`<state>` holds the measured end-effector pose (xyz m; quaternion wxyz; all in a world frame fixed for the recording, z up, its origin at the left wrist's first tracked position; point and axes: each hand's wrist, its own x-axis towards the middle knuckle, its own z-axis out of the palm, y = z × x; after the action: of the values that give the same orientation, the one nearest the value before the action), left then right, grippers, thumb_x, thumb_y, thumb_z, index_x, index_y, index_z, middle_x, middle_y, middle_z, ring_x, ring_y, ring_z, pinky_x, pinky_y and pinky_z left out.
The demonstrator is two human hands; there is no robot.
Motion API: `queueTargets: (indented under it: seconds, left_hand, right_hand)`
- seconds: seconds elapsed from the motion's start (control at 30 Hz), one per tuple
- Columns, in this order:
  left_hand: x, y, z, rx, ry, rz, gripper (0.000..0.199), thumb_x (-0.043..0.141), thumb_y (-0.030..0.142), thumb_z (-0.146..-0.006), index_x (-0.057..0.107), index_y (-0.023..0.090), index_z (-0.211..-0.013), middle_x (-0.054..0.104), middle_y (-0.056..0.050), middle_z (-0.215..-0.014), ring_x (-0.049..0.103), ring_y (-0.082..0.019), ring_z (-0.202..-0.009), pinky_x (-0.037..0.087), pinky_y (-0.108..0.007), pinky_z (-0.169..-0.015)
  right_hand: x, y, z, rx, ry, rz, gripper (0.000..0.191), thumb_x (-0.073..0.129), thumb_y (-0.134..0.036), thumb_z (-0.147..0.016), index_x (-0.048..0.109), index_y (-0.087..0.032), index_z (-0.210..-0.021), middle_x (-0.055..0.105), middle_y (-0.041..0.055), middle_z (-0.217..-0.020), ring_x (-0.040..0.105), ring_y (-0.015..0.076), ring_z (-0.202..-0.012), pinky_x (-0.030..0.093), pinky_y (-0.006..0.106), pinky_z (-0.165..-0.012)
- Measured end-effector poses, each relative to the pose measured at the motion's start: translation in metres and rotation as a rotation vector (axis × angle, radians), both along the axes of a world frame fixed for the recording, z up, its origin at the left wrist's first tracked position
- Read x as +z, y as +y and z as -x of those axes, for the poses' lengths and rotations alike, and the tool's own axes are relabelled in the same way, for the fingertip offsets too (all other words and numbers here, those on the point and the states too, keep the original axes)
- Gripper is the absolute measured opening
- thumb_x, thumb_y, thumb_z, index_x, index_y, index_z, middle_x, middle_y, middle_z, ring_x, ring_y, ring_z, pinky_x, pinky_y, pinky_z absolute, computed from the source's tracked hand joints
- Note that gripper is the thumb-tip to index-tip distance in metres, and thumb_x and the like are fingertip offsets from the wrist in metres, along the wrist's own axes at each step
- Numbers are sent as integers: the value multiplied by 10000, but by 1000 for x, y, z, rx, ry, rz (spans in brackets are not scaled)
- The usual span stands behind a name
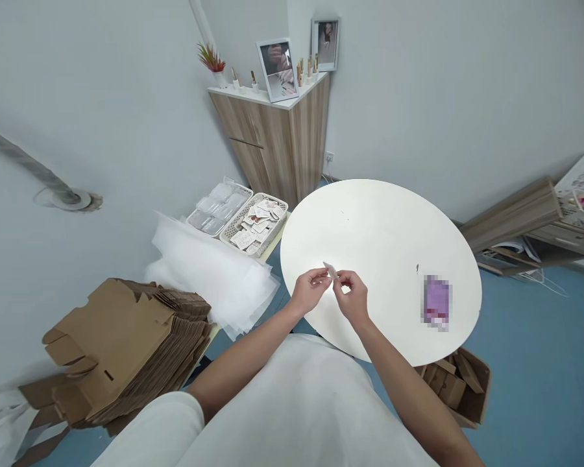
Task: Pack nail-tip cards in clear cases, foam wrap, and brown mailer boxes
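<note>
Over the near left part of a round white table [370, 220], both of my hands meet at a small, thin white piece [329, 268], which looks like a card or packet; its exact kind is too small to make out. The fingertips of my left hand [311, 288] pinch it from the left. From the right, my right hand [351, 295] grips its lower end between thumb and fingers. On the table to the right lies a purple item [438, 301], blurred into blocks.
Left of the table are a basket of small printed cards [255, 224], a basket of clear packs [219, 204], white foam sheets [209, 266] and stacked flat cardboard boxes [126, 344]. An open carton [481, 389] stands under the table's right edge. Behind is a wooden cabinet [282, 143].
</note>
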<state>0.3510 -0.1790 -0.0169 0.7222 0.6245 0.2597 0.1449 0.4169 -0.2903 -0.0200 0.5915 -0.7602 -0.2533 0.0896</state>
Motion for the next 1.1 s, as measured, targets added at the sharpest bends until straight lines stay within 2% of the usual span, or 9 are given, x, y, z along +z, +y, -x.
queueTargets:
  seconds: [0.13, 0.23, 0.3, 0.43, 0.57, 0.77, 0.93, 1.03, 1.1]
  left_hand:
    - [7, -22, -1, -82, -72, 118, 278, 573, 388, -741, 620, 149, -876, 630, -45, -832, 581, -148, -820, 456, -319, -807]
    - [7, -24, -4, -35, -46, 197, 293, 554, 433, -743, 609, 147, -768, 606, -19, -753, 562, -121, -754, 475, -291, -752]
    - [6, -23, -6, -43, -39, 255, 305, 561, 445, -736, 607, 145, -765, 605, -24, -770, 560, -117, -754, 479, -281, -737]
    - [5, -23, -9, -107, -23, 309, 354, 578, 464, -719, 619, 137, -847, 624, -60, -841, 575, -141, -813, 476, -295, -755]
    - [6, -28, -10, -159, -20, 313, 373, 580, 472, -714, 623, 130, -854, 630, -63, -812, 583, -148, -816, 471, -318, -780]
    - [8, -32, -10, -221, -14, 245, 366, 574, 469, -720, 635, 138, -863, 624, -49, -770, 578, -137, -764, 468, -307, -753]
    - [7, -34, -11, -292, 53, 40, 354, 543, 462, -743, 649, 137, -834, 581, -25, -670, 539, -116, -649, 456, -249, -627]
    - [5, -38, -10, -295, 49, -74, 381, 545, 419, -754, 602, 158, -1026, 556, -12, -670, 523, -105, -623, 442, -233, -599]
    - [5, -39, -8, -298, 53, -115, 538, 596, 365, -725, 464, 194, -1218, 554, -9, -743, 536, -95, -639, 444, -234, -634]
  right_hand:
    - [-3, -12, 9, 95, -340, 87, 112, 510, -220, -743, 540, -230, -850, 574, 85, -1010, 511, 229, -989, 429, 427, -823]
    - [-6, -24, 11, 140, -448, 92, 236, 530, -209, -727, 538, -244, -960, 538, 92, -1107, 492, 243, -1035, 415, 448, -851]
    - [-5, -32, 10, 89, -451, 84, 265, 529, -216, -732, 529, -247, -995, 519, 98, -1127, 487, 247, -1044, 413, 454, -852]
    - [0, -46, 2, -84, -334, 87, 284, 519, -274, -747, 504, -234, -1028, 512, 108, -1097, 479, 255, -1035, 422, 452, -822]
    - [3, -55, -6, -91, -191, 60, 323, 513, -311, -754, 478, -226, -1063, 538, 83, -1010, 523, 206, -881, 441, 398, -766]
    - [-4, -67, -13, 39, 52, -44, 537, 560, -330, -733, 381, -249, -1232, 525, 68, -1038, 523, 141, -751, 453, 375, -775]
    - [-14, -84, -20, 253, 204, -20, 679, 619, -321, -691, 320, -277, -1299, 551, 28, -932, 532, 139, -759, 463, 367, -765]
    - [-19, -94, -21, 253, 250, -2, 683, 647, -326, -666, 354, -280, -1281, 559, 10, -860, 539, 141, -725, 469, 371, -752]
    - [-22, -100, -19, 208, 275, -12, 691, 662, -329, -651, 364, -281, -1272, 561, 4, -833, 544, 143, -712, 472, 371, -745]
